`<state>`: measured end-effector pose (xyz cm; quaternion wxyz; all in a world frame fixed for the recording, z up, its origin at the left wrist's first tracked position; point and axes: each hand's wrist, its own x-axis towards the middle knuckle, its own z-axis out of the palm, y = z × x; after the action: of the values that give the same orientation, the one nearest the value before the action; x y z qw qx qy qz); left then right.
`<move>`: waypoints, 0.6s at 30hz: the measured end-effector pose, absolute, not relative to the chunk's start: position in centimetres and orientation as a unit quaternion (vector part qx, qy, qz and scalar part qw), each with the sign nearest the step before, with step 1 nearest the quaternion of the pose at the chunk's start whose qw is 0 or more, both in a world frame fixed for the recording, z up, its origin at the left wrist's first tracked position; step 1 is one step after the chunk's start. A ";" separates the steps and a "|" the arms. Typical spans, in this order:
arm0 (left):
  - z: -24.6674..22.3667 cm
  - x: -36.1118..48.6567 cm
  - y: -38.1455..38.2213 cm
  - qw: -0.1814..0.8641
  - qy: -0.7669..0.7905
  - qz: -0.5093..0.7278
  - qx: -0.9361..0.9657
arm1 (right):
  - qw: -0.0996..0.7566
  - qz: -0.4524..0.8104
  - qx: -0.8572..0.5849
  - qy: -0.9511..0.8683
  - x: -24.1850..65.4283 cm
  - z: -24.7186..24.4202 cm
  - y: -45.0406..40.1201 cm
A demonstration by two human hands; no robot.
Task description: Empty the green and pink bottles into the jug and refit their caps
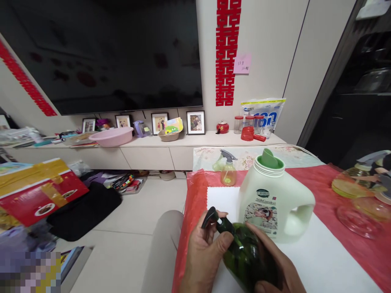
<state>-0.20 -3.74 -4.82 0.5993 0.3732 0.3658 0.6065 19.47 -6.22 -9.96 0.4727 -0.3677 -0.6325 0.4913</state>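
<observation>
A dark green spray bottle (244, 254) lies tilted over the near table edge, held in both hands. My left hand (203, 252) wraps its neck, fingers at the black trigger head (210, 217). My right hand (279, 266) cups the bottle's body from the right and below. Just behind stands a large pale green detergent jug (275, 203) with an open green spout and a side handle. It rests on a white sheet (320, 260) laid over a red cloth (195, 199).
A small yellow spray bottle (228, 171) stands at the table's far edge. Glass and yellow dishes (357, 195) sit at the right. A low cabinet (152, 152) with frames, a pink basin (112, 136) and jars runs along the wall under a television. Boxes and clutter cover the floor at left.
</observation>
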 end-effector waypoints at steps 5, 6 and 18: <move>-4.6 -0.5 -3.6 0.610 0.361 0.603 0.365 | 0.495 0.508 -0.326 -0.625 19.4 -11.2 -5.9; -4.5 -0.5 -3.6 0.615 0.351 0.605 0.365 | 0.504 0.510 -0.313 -0.623 19.4 -11.5 -5.8; -4.8 0.0 -3.5 0.589 0.393 0.596 0.378 | 0.463 0.500 -0.365 -0.634 19.5 -10.8 -6.0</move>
<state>-0.02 -3.51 -4.81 0.5894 0.3777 0.3933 0.5961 19.51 -6.02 -10.83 0.4634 -0.3655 -0.6337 0.5001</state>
